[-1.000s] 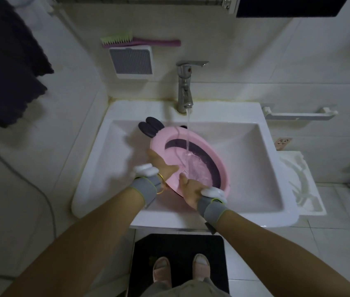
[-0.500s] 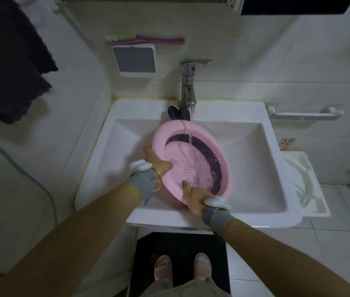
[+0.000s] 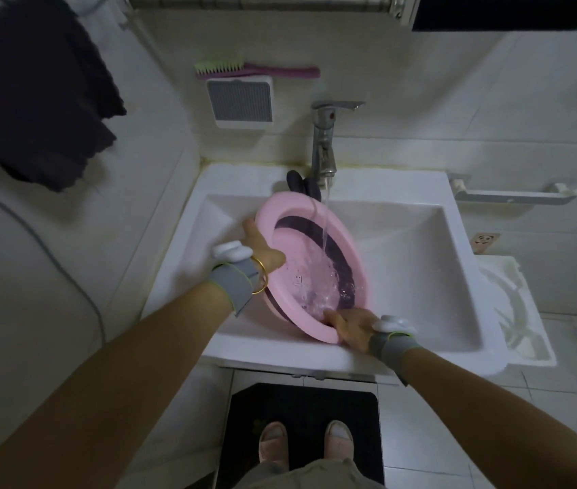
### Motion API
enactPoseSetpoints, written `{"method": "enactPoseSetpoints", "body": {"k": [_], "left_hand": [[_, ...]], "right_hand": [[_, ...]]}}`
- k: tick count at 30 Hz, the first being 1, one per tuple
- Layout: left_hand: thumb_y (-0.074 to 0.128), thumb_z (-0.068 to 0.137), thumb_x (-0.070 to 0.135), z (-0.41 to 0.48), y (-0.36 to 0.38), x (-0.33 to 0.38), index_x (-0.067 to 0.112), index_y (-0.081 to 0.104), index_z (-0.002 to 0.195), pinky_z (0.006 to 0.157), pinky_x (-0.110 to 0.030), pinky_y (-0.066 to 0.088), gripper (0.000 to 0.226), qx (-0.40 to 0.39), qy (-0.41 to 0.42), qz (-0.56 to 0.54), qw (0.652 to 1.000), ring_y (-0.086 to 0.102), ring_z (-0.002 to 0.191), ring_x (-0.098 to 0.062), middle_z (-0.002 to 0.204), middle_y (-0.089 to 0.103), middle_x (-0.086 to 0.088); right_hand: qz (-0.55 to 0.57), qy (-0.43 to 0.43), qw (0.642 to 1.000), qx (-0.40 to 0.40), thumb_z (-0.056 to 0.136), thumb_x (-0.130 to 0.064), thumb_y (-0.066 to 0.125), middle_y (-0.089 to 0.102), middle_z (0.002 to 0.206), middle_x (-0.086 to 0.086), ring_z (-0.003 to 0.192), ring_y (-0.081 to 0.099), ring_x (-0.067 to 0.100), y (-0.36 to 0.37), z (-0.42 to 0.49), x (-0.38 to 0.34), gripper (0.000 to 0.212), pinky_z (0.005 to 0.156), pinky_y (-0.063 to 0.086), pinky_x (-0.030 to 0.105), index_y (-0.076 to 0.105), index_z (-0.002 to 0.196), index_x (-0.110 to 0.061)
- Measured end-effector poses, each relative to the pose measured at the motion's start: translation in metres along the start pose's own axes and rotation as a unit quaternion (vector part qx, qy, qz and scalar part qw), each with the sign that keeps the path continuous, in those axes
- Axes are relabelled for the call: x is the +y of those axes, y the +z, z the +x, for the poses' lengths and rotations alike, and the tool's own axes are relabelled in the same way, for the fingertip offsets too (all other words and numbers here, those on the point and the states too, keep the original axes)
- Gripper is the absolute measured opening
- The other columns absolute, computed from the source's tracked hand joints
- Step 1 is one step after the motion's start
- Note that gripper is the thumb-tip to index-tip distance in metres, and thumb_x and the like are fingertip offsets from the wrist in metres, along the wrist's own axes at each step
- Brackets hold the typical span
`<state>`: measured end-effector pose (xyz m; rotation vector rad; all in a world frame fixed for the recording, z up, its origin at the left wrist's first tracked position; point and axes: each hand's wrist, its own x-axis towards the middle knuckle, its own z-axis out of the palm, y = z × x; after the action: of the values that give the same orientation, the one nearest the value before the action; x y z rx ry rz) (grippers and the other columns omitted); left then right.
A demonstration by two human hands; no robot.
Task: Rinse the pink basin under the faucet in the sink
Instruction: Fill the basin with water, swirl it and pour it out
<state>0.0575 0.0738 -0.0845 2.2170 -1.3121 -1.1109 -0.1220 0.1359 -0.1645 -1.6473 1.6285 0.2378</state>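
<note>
Over the middle of the frame sat one white sink (image 3: 403, 277), and within it one pink basin (image 3: 301, 273), one faucet (image 3: 324, 146) behind it at the upper centre, and one thin stream of water (image 3: 325, 224) falling from the spout into the bowl; two hands were on the basin, each wrist wearing one grey band, and the left wrist also carried one gold bangle (image 3: 260, 280); one green-bristled brush (image 3: 255, 69) with a pink handle lay on one white grilled box (image 3: 241, 102) on the wall, one dark towel (image 3: 33, 82) hung at the upper left, and two pink slippers stood on one black mat (image 3: 301, 418) at the bottom; the basin was an oval of pale pink with a dark purple band ringing its inner wall, two dark ear-like tabs (image 3: 302, 185) at its far end, and water pooling and splashing in its lower part; it was tilted with its open side facing up and to the right, its long axis running from the upper centre near the faucet down to the lower right; the left hand (image 3: 262, 247) gripped the rim on the left side, thumb over the inside; the right hand (image 3: 350, 326) clasped the near lower rim, fingers curled over the edge.
</note>
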Motion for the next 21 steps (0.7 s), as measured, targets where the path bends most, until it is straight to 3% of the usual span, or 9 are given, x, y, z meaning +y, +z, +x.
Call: {"method": "enactPoseSetpoints", "body": {"k": [3, 5, 9, 11, 13, 15, 17, 19, 21], "left_hand": [[0.066, 0.065, 0.013, -0.006, 0.0, 0.006, 0.022, 0.021, 0.134, 0.078, -0.051, 0.058, 0.083, 0.004, 0.005, -0.006, 1.0, 0.061, 0.097, -0.039, 0.115, 0.054, -0.018], [0.064, 0.062, 0.012, -0.005, -0.004, 0.01, 0.021, 0.022, 0.134, 0.08, -0.051, 0.057, 0.083, 0.01, 0.005, -0.018, 1.0, 0.061, 0.098, -0.039, 0.117, 0.052, -0.019], [0.061, 0.057, 0.009, -0.006, -0.015, 0.024, 0.023, 0.02, 0.133, 0.079, -0.057, 0.055, 0.088, 0.005, -0.019, -0.109, 0.994, 0.056, 0.109, -0.045, 0.134, 0.04, -0.02], [0.06, 0.071, 0.0, -0.011, -0.022, 0.031, 0.021, 0.018, 0.137, 0.061, -0.049, 0.056, 0.081, -0.01, -0.028, -0.152, 0.988, 0.053, 0.115, -0.044, 0.138, 0.034, -0.018], [0.057, 0.078, -0.006, -0.011, -0.031, 0.034, 0.018, 0.024, 0.133, 0.044, -0.041, 0.049, 0.069, -0.017, -0.024, -0.163, 0.986, 0.054, 0.113, -0.042, 0.134, 0.037, -0.018], [0.059, 0.078, -0.005, -0.009, -0.04, 0.038, 0.019, 0.027, 0.132, 0.041, -0.038, 0.048, 0.067, -0.021, -0.03, -0.156, 0.987, 0.057, 0.11, -0.039, 0.127, 0.041, -0.018], [0.06, 0.078, -0.004, -0.015, -0.05, 0.042, 0.017, 0.033, 0.125, 0.045, -0.039, 0.05, 0.059, -0.029, -0.035, -0.15, 0.988, 0.059, 0.101, -0.036, 0.107, 0.047, -0.015], [0.059, 0.08, -0.005, -0.016, -0.059, 0.044, 0.013, 0.038, 0.109, 0.056, -0.038, 0.052, 0.04, -0.04, -0.037, -0.143, 0.988, 0.059, 0.087, -0.032, 0.083, 0.046, -0.012], [0.056, 0.083, -0.006, -0.021, -0.065, 0.047, 0.008, 0.04, 0.101, 0.059, -0.037, 0.054, 0.028, -0.055, -0.033, -0.127, 0.99, 0.058, 0.075, -0.029, 0.074, 0.046, -0.013]], "right_hand": [[-0.08, 0.026, 0.996, 0.035, 0.093, -0.051, 0.023, 0.034, 0.151, 0.001, 0.138, 0.028, 0.028, 0.001, 0.014, 0.027, 0.048, 0.112, 0.028, 0.048, 0.047, 0.131, -0.033], [-0.01, 0.093, 0.991, 0.098, 0.093, -0.05, 0.034, 0.029, 0.148, 0.011, 0.137, 0.031, 0.034, -0.001, 0.014, 0.033, 0.052, 0.112, 0.03, 0.047, 0.037, 0.138, -0.023], [0.285, 0.156, 0.935, 0.143, 0.09, -0.028, 0.055, 0.063, 0.101, 0.016, 0.086, 0.066, 0.035, -0.018, 0.009, 0.015, 0.038, 0.083, 0.056, 0.047, 0.049, 0.115, -0.001], [0.422, 0.169, 0.886, 0.092, 0.092, -0.015, 0.056, 0.061, 0.076, 0.016, 0.063, 0.064, 0.03, -0.024, 0.012, 0.011, 0.029, 0.066, 0.06, 0.043, 0.053, 0.112, 0.006], [0.525, 0.177, 0.831, 0.036, 0.093, -0.01, 0.055, 0.057, 0.073, 0.013, 0.061, 0.058, 0.025, -0.024, 0.011, 0.012, 0.03, 0.049, 0.057, 0.03, 0.053, 0.119, 0.003], [0.594, 0.186, 0.782, -0.002, 0.093, -0.007, 0.052, 0.059, 0.072, 0.013, 0.061, 0.058, 0.024, -0.024, 0.007, 0.013, 0.028, 0.036, 0.049, 0.02, 0.051, 0.121, -0.003], [0.603, 0.175, 0.778, -0.013, 0.094, -0.008, 0.047, 0.064, 0.064, 0.016, 0.049, 0.065, 0.025, -0.027, 0.006, 0.011, 0.029, 0.033, 0.043, 0.015, 0.049, 0.123, -0.004], [0.583, 0.158, 0.797, -0.008, 0.095, -0.008, 0.042, 0.065, 0.071, 0.018, 0.04, 0.066, 0.023, -0.034, 0.005, 0.008, 0.025, 0.032, 0.04, 0.014, 0.046, 0.119, -0.003], [0.569, 0.154, 0.808, 0.011, 0.095, -0.007, 0.041, 0.064, 0.077, 0.019, 0.039, 0.066, 0.024, -0.044, 0.001, 0.005, 0.031, 0.03, 0.039, 0.013, 0.041, 0.126, 0.0]]}}
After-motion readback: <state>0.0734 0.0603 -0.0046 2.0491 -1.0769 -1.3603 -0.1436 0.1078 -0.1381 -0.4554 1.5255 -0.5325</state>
